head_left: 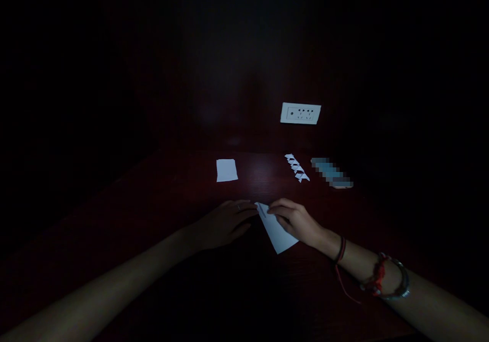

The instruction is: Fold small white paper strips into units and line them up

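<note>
A white sheet of paper (279,234), folded to a pointed shape, lies slantwise on the dark red table between my hands. My right hand (296,220) rests over its right side, fingers bent and pressed together, holding it near the upper end. My left hand (227,224) lies to the left with fingers stretched out. Its fingertips reach the paper's top left corner, though whether they touch it I cannot tell. A ring shows on one left finger. The right wrist wears a dark cord and red and silvery bracelets.
Behind my left hand lies a stack of white paper pieces (226,170). Several small folded paper pieces (296,167) form a row beyond my right hand, beside a phone (331,173) with a blurred screen. A white socket panel (300,113) is on the back wall. Surroundings are very dark.
</note>
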### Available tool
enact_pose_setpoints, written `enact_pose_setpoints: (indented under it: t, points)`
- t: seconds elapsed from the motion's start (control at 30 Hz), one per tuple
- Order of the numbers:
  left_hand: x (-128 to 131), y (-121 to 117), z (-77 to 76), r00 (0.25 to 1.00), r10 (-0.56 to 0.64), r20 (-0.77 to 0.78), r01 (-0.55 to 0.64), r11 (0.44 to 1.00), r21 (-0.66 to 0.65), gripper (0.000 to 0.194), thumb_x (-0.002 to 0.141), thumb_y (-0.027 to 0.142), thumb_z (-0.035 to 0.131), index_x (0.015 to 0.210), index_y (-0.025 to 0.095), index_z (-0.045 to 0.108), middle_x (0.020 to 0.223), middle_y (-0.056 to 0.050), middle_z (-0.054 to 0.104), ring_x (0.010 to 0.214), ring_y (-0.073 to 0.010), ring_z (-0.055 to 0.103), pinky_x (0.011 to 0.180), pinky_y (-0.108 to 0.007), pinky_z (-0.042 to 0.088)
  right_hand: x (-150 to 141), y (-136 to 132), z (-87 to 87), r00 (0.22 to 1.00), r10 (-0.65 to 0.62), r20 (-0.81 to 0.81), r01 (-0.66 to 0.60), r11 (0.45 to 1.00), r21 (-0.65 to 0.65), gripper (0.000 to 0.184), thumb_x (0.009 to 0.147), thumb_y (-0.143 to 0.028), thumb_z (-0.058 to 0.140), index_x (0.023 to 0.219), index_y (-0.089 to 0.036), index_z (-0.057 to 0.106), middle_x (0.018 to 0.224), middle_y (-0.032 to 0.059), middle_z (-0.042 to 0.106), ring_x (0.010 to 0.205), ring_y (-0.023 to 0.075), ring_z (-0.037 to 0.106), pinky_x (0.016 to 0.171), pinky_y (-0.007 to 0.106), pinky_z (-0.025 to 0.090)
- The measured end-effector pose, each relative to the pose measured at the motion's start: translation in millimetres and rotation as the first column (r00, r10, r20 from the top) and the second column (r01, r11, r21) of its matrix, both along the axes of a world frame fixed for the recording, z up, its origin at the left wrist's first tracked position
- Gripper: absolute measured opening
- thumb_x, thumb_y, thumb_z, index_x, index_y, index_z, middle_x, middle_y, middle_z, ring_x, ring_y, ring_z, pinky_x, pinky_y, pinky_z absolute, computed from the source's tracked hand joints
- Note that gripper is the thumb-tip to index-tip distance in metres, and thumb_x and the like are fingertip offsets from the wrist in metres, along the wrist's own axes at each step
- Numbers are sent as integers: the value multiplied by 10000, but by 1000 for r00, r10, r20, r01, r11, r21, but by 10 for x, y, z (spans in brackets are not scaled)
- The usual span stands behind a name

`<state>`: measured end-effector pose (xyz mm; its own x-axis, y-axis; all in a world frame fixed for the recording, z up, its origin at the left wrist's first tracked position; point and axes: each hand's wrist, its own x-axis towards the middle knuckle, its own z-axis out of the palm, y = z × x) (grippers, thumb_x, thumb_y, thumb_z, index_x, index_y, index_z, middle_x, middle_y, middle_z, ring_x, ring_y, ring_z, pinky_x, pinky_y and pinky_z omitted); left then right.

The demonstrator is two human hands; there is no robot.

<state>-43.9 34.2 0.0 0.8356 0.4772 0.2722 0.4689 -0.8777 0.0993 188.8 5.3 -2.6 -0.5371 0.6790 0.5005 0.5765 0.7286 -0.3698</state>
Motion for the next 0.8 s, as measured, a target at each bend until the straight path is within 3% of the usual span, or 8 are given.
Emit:
enact_pose_setpoints:
  t: [0.37, 0.53, 0.8]
  points:
    - [40, -29, 66, 998, -19, 56, 18, 1000, 20, 314, 845, 248, 418, 1158, 228, 446, 1241, -52, 368, 1133, -211, 349, 933, -361, 322, -5, -13, -21, 985, 47, 165, -74, 984, 160, 257, 819, -84, 401, 986, -160, 580, 966, 73, 573, 944, 159, 514, 803, 287, 470]
    - [22, -19, 49, 1000, -26, 14, 26, 999, 33, 327, 857, 248, 401, 1183, 225, 416, 1282, -39, 355, 1175, -205, 307, 962, -378, 279, -24, -26, -35, 969, 14, 247, -68, 975, 210, 232, 861, -174, 368, 968, -142, 571, 963, 70, 574, 949, 159, 509, 792, 273, 480]
    - [18, -28, 48, 1000, 0, -25, 1, 1000, 19, 365, 863, 263, 384, 1226, 234, 355, 1295, -22, 359, 1180, -187, 311, 953, -364, 270, -35, -52, 17, 927, 11, 374, -105, 967, 231, 254, 877, -166, 330, 974, -127, 562, 974, 70, 575, 976, 165, 490, 799, 272, 474]
